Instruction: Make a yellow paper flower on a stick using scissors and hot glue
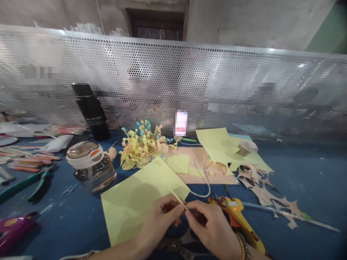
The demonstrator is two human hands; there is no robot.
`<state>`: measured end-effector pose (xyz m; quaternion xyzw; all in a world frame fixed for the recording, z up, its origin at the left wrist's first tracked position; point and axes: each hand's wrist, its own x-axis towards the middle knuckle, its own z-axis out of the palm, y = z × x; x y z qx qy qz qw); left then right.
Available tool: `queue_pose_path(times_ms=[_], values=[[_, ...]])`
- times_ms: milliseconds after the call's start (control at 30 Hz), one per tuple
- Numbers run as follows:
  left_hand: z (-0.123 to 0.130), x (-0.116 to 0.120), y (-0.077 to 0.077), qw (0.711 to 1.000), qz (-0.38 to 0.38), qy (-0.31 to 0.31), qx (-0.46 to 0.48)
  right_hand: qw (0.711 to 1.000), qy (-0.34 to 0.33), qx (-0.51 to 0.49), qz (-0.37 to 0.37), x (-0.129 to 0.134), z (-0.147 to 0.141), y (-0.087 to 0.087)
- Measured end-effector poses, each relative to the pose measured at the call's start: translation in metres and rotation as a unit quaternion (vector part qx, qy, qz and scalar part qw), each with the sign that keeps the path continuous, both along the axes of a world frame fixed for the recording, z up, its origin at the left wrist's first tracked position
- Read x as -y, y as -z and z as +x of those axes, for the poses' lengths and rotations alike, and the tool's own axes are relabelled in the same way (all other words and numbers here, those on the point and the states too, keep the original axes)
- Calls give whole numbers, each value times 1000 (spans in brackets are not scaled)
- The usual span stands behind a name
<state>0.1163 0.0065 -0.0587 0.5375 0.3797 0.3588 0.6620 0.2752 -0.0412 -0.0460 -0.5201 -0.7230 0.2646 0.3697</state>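
Observation:
Both hands meet low in the middle of the view, fingertips pinched on one thin pale-yellow stick. My left hand grips it, and my right hand pinches its lower end close beside. The stick slants up and left over a yellow paper sheet lying under my left hand. Beneath the hands is a pair of dark scissors, partly hidden. A yellow glue gun with a lit orange light lies just right of my right hand; a long clear glue stick extends from it.
Yellow paper flowers lie ahead, near a glass jar and a black bottle. Green-handled pliers and a purple tool are left. Cut paper scraps lie right. A perforated metal panel closes the back.

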Motion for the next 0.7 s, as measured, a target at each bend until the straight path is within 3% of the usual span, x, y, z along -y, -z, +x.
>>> queue_pose_path(times_ms=[700], values=[[-1,-1,1,1000,6,4,-9,999,14,44,1,0,0,6]])
